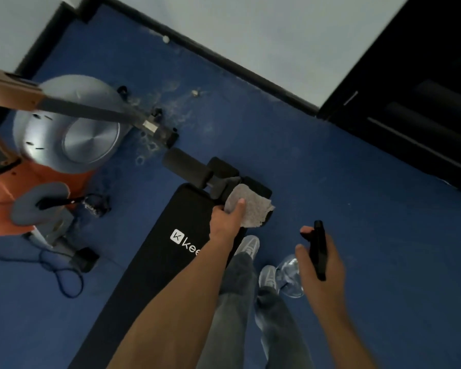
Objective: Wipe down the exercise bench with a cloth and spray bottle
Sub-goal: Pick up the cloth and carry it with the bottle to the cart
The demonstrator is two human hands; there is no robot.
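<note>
Bench (155,262) runs diagonally, foam rollers (186,169) seemingly far.

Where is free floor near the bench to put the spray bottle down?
Bare blue floor lies right of the bench, up to the black cabinet. Left of the bench is crowded: exercise machine and cables.

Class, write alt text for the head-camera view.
A person's left hand presses a grey cloth onto the end of a black exercise bench, while the right hand holds a spray bottle beside it, above blue flooring.
</note>
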